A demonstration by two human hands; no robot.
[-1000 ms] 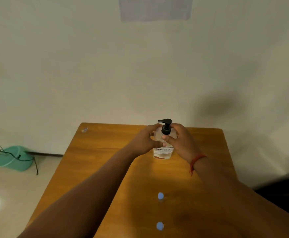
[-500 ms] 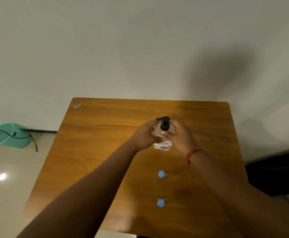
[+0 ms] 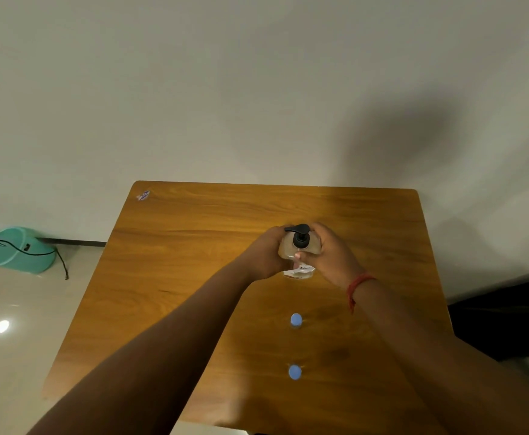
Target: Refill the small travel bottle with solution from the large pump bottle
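Observation:
A clear pump bottle (image 3: pixel 288 248) with a black pump head (image 3: pixel 299 235) and a white label stands upright near the middle of the wooden table (image 3: pixel 194 262). My left hand (image 3: pixel 264 254) wraps its left side. My right hand (image 3: pixel 329 254) grips its right side, thumb on the front. Two small clear travel bottles with blue caps stand closer to me: one (image 3: pixel 295 320) below the pump bottle, the other (image 3: pixel 294 371) near the table's front edge. Both caps are on.
A small sticker (image 3: pixel 143 195) lies at the table's far left corner. A teal bucket (image 3: pixel 16 254) with a black cable sits on the floor at left. The wall runs along the table's far edge. Something dark stands right of the table.
The view has tilted down, so the table fills more of the frame. Both hands stay on the pump bottle in the same grip; the small bottles have not moved.

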